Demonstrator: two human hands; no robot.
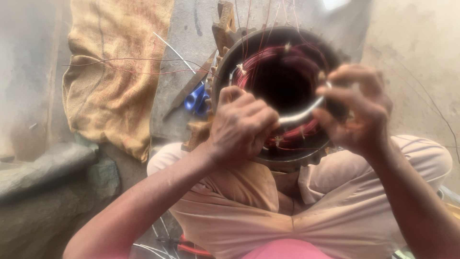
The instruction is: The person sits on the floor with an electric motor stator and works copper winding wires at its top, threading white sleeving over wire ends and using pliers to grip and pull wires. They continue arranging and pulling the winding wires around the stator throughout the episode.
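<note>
We hold a big round motor ring [282, 158] on our lap. Red wire [268, 60] already fills it. Our left hand [242, 127] and right hand [357, 110] pinch a white tube [299, 115] across its front. Loose wire ends above the ring still stick out.

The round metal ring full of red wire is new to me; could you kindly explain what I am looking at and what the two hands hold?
The single picture comes from a camera on the person's head, looking down at their lap and crossed legs. The ring is a heavy round metal shell with coils of red wire wound inside, propped against the knees. The left hand and right hand each pinch one end of a thin white sleeve that curves across the opening. Behind, on the ground, lie a sackcloth and blue-handled scissors; red-handled pliers lie near the legs. Loose wire strands trail over the cloth.
</note>
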